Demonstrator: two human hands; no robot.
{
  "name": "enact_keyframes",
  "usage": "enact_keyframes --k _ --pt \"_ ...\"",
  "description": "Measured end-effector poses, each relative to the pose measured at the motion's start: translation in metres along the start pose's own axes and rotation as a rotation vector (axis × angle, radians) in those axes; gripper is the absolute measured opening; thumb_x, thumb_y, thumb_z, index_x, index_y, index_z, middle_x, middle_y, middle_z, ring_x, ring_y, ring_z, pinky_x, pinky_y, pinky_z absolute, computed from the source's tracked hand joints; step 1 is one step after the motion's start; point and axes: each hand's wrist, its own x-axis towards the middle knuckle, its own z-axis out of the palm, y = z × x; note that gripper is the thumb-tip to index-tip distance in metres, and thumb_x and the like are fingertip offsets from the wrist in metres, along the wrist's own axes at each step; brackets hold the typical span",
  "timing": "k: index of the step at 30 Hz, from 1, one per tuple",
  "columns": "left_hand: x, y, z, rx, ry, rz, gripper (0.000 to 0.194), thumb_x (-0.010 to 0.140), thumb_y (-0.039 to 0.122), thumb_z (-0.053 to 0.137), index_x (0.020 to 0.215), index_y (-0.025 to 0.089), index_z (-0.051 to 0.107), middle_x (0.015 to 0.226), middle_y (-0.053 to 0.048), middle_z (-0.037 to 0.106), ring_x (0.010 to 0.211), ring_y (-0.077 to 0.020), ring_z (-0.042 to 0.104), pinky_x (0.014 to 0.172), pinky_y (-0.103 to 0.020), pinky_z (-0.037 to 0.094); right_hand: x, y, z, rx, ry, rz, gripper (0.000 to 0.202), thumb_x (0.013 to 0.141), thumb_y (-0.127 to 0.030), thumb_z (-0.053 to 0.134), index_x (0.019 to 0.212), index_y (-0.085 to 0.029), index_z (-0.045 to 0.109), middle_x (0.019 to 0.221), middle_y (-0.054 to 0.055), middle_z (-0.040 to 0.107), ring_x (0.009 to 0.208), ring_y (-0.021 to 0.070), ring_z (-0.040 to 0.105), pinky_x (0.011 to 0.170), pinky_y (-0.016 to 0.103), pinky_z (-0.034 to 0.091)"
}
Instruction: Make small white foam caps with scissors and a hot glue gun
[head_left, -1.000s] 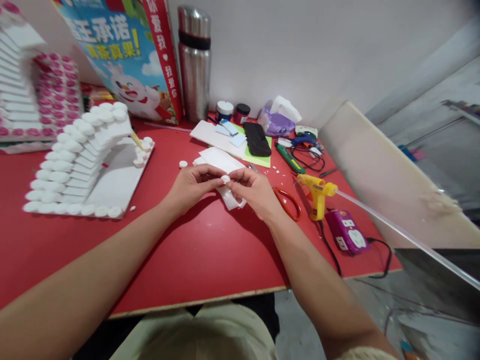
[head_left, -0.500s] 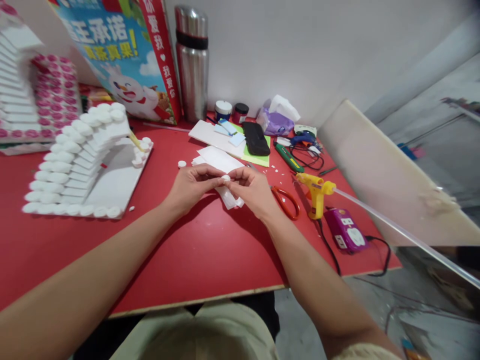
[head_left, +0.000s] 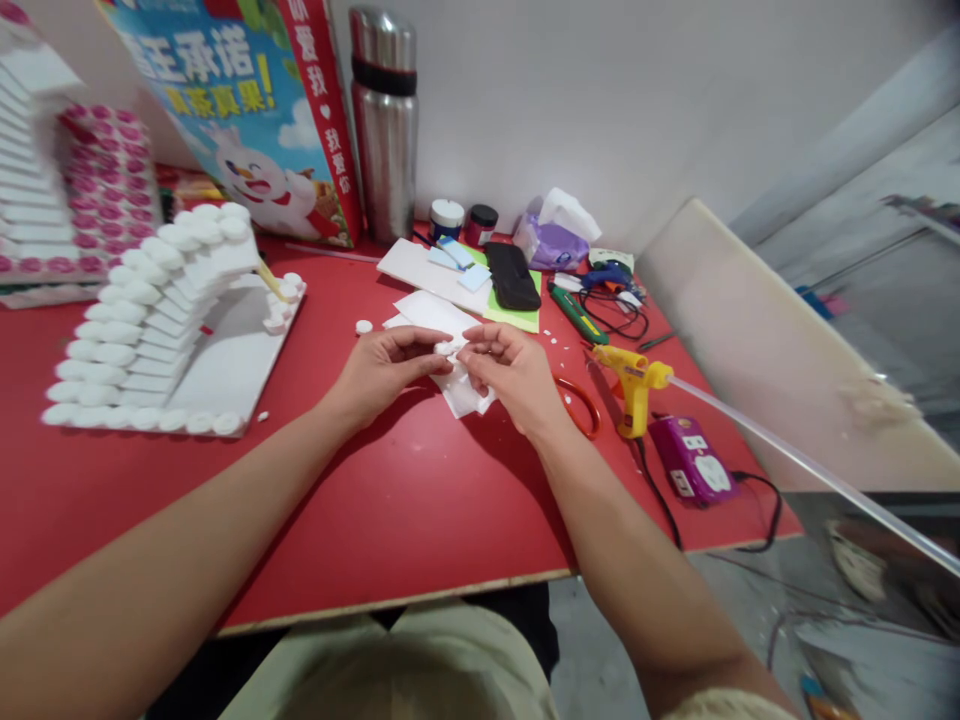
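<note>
Over the middle of the table, my left hand pinches a small white piece between thumb and fingertips. My right hand meets it from the other side, thumb and fingers closed on the same piece, which is partly covered by the fingertips. White paper sheets lie beneath and behind both hands. Just beyond my left hand sits a small round white disc. To the left stands a white model staircase edged with rows of similar discs. Orange scissor handles show beside my right wrist.
A yellow glue gun with a long clear stick and a purple power box lie right. Behind are a steel flask, jars, a black case, tissues and a green cutter. A pink-flowered model stands far left.
The fingers of my right hand have shifted slightly to the right and changed their hold around the white piece. My left hand stays nearly in place.
</note>
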Motion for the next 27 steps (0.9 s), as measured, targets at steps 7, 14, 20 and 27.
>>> enact_keyframes --k 7,14,20,27 --pt "0.0009 0.0001 -0.0002 -0.099 0.01 -0.064 0.04 0.069 0.037 0.09 0.099 0.013 0.075 0.087 -0.008 0.077 0.08 -0.0209 0.075 0.087 -0.04 0.06 -0.0017 -0.0018 -0.0002 -0.081 -0.006 -0.02 0.024 0.076 -0.035 0.076 0.091 -0.019 0.066 0.072 -0.004 0.062 0.051 0.0074 0.05 0.047 0.023 0.04" --pt "0.002 -0.0015 -0.0026 -0.068 -0.05 -0.048 0.036 0.075 0.04 0.086 0.094 0.014 0.072 0.082 -0.005 0.075 0.075 -0.0174 0.072 0.084 -0.036 0.059 -0.0046 0.0002 0.0036 -0.115 -0.061 -0.02 0.025 0.076 -0.038 0.077 0.089 -0.02 0.066 0.067 -0.004 0.063 0.051 0.0089 0.051 0.048 0.024 0.04" --pt "0.0002 -0.0009 -0.0037 -0.038 -0.077 -0.019 0.033 0.077 0.04 0.084 0.093 0.015 0.072 0.08 -0.005 0.075 0.075 -0.0167 0.071 0.082 -0.034 0.058 -0.0047 0.0009 0.0033 -0.101 -0.082 -0.028 0.024 0.077 -0.038 0.078 0.087 -0.02 0.065 0.065 -0.004 0.063 0.05 0.0087 0.051 0.047 0.023 0.039" --pt "-0.0022 0.0026 0.0002 0.08 -0.039 0.057 0.038 0.071 0.041 0.089 0.095 0.015 0.075 0.085 -0.007 0.076 0.079 -0.0217 0.073 0.078 -0.038 0.061 -0.0012 -0.0009 -0.0006 -0.093 -0.018 -0.04 0.025 0.078 -0.037 0.075 0.092 -0.019 0.065 0.071 -0.003 0.064 0.05 0.0081 0.051 0.047 0.024 0.04"
